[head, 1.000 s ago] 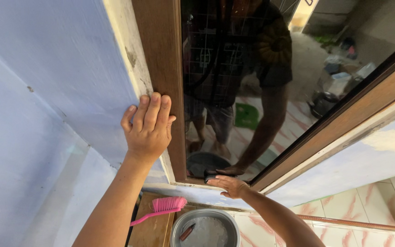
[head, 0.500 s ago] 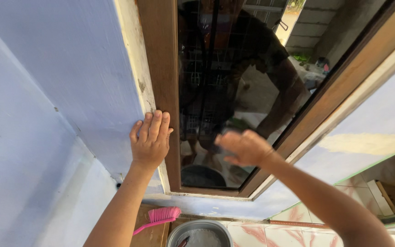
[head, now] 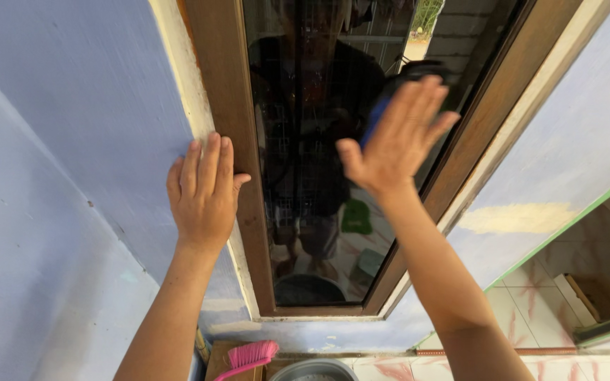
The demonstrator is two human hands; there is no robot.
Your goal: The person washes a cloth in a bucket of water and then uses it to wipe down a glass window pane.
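- While your right hand (head: 394,137) presses flat on the dark window glass (head: 305,212), a blue sponge (head: 383,106) sits under your palm, up at about 1 o'clock in the view. Your fingers are spread wide, so the grip is open and only pushes the sponge against the glass.
- Your left hand (head: 202,190) lies flat and open too, at about 9 o'clock from the sponge. It rests where the blue wall (head: 72,141) meets the brown window frame (head: 224,106). It holds nothing.
- Down at 6 o'clock, you can just see a pink brush (head: 248,355) and the rim of a grey bowl (head: 315,367). They are well apart from both hands.
- What could go wrong: the sponge may slip out and fall, because flat fingers do not pinch it. I think a fast wipe could make this happen.
- If you push too hard on the glass, your hand may slide, since wet glass is slippery.
- Your sponge is very near the right side of the frame, so your fingers could bump the wood there.
- Leaning more on your left hand could make it slide off the wall edge.
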